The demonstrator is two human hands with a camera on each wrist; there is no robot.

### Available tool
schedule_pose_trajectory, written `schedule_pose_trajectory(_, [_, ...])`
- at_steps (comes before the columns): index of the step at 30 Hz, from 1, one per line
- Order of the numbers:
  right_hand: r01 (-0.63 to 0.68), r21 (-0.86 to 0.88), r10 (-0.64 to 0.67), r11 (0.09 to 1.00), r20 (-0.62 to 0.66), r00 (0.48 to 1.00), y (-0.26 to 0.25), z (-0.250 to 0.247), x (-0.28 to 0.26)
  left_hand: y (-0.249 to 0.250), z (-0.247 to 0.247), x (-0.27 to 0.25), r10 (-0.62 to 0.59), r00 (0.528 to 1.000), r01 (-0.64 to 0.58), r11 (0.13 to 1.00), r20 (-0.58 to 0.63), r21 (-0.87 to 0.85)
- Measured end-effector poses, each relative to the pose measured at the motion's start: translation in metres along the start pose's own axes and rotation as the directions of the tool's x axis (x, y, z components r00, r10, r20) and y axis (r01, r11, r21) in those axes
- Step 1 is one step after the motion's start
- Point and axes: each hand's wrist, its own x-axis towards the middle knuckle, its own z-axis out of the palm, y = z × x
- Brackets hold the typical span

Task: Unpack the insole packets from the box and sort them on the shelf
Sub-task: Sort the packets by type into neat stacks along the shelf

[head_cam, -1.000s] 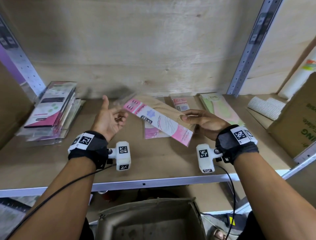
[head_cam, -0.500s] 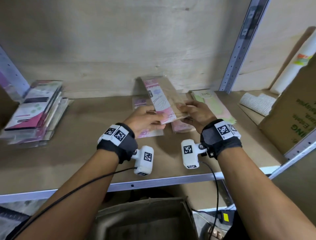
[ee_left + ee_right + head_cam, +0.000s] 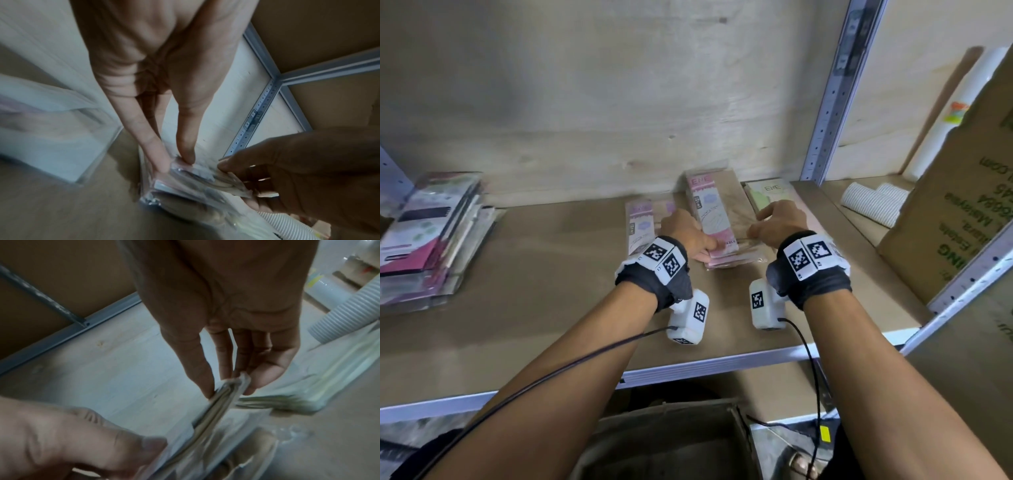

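Note:
A pink-and-tan insole packet [image 3: 710, 212] lies on top of a small pink stack at the middle back of the shelf [image 3: 544, 274]. My left hand [image 3: 707, 247] pinches its near left corner, thumb over finger, as the left wrist view shows [image 3: 183, 163]. My right hand [image 3: 755, 233] pinches the near right corner [image 3: 230, 386] between thumb and fingertips. Another pink packet [image 3: 642, 224] lies just to the left, and a green packet [image 3: 770, 193] lies to the right, partly under my right hand. The cardboard box [image 3: 664, 442] stands open below the shelf edge.
A tall stack of darker packets [image 3: 431, 236] sits at the shelf's left end. White ribbed rolls [image 3: 873, 204] and a big cardboard carton [image 3: 959, 205] fill the right bay beyond the metal upright [image 3: 828, 99]. Bare board lies between the left stack and the pink packets.
The pink packet went from held up and slanted in front of me down onto the middle pink stack. Both hands moved forward with it and now grip its near corners.

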Motion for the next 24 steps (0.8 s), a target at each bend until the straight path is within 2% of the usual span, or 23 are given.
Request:
schedule_pose_trajectory(5, [-0.035, -0.104, 0.043, 0.994, 0.075, 0.996, -0.002, 0.001, -0.005, 0.0, 0.002, -0.002, -0.038, 0.999, 0.039, 0.997, -0.017, 0.07])
schedule_pose_trajectory(14, [-0.031, -0.133, 0.043, 0.991, 0.087, 0.995, -0.003, 0.005, -0.003, 0.002, 0.002, -0.004, -0.03, 0.996, 0.05, 0.965, -0.083, 0.257])
schedule_pose_trajectory(18, [-0.022, -0.154, 0.035, 0.988, 0.082, 0.996, -0.005, 0.004, -0.005, 0.001, 0.0, -0.006, -0.013, 0.997, 0.034, 0.962, -0.08, 0.269])
schedule_pose_trajectory(21, [0.01, -0.165, 0.001, 0.986, 0.068, 0.998, -0.006, 0.002, -0.008, -0.003, -0.007, -0.009, 0.016, 0.996, 0.007, 0.968, -0.088, 0.252])
schedule_pose_trajectory(24, [0.127, -0.162, -0.124, 0.979, 0.023, 0.992, -0.01, 0.001, -0.011, -0.013, -0.022, -0.01, 0.061, 0.988, -0.026, 0.971, -0.141, 0.239])
